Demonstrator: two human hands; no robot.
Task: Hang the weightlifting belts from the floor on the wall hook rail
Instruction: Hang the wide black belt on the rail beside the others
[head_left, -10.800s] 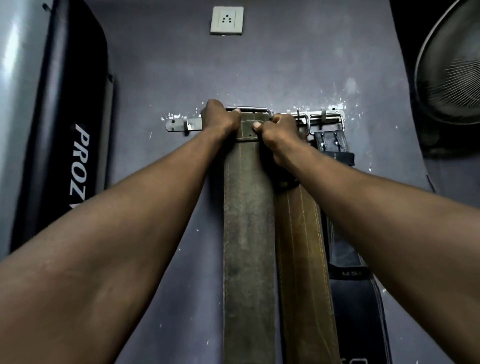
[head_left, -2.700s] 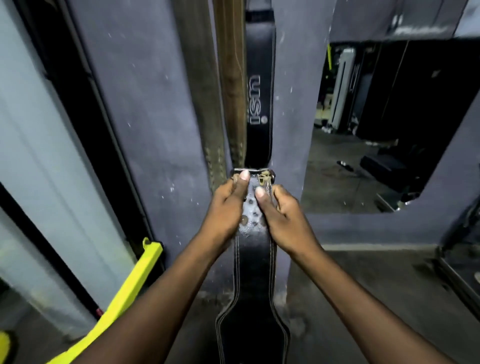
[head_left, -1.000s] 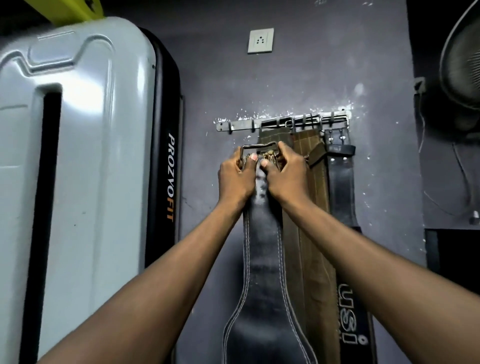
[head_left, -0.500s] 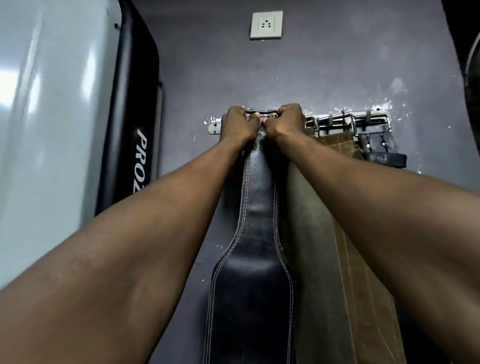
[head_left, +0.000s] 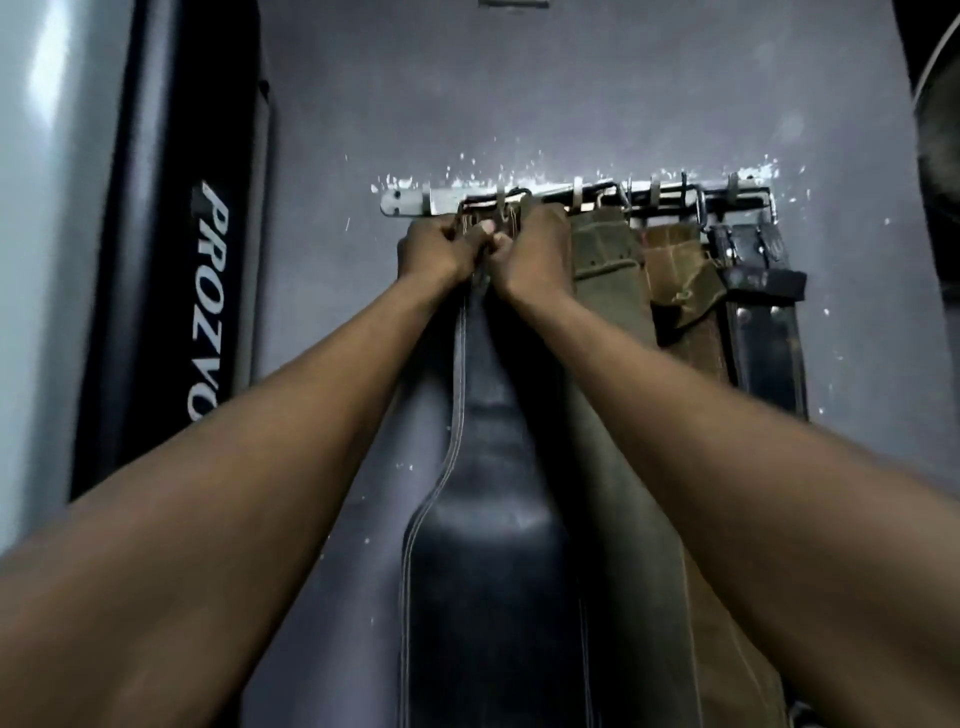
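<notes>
Hanging low, nearest me: the black belt (head_left: 488, 597), wide and padded at the back section, narrowing toward its top end.
Weight and feel: thick stitched leather, I'd judge it heavy and stiff (it hangs in one straight slab, no sag).
Left hand (head_left: 434, 252): fingers curled tight around the left side of the belt's buckle end.
Right hand (head_left: 535, 254): closed the same way on the right side, thumbs almost meeting.
Best hold: right there at the narrow end, where the metal gives something firm; the smooth broad part looks slippery.
Hook rail (head_left: 410, 201): on the grey wall, buckle pressed up at a left hook; whether it has caught, I can't tell.
Farther right: green belt (head_left: 605, 254), brown belt (head_left: 675, 254), another black belt (head_left: 769, 338), all hung.
</notes>
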